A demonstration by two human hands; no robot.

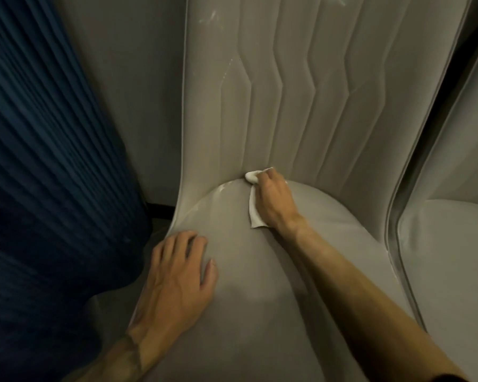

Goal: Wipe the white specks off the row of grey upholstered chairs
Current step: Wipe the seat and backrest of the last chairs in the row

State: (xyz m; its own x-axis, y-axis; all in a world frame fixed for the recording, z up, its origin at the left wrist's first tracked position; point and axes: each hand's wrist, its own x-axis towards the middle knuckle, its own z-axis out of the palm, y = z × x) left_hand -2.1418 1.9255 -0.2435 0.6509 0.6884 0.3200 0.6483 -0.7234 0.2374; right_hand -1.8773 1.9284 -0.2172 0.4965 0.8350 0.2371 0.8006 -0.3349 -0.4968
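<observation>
A grey upholstered chair (260, 271) with a ribbed backrest fills the middle of the view. My right hand (273, 199) grips a white cloth (255, 213) and presses it into the crease where the seat meets the backrest. My left hand (177, 279) rests flat on the seat's left front, fingers spread. White specks (209, 19) show on the backrest's upper left, a thin white streak (226, 70) runs along its left seam, and more specks (221, 188) lie at the seat's back left.
A dark blue pleated curtain (44, 161) hangs at the left, close to the chair. A second grey chair (447, 257) stands right beside it on the right. A grey wall (127, 78) is behind.
</observation>
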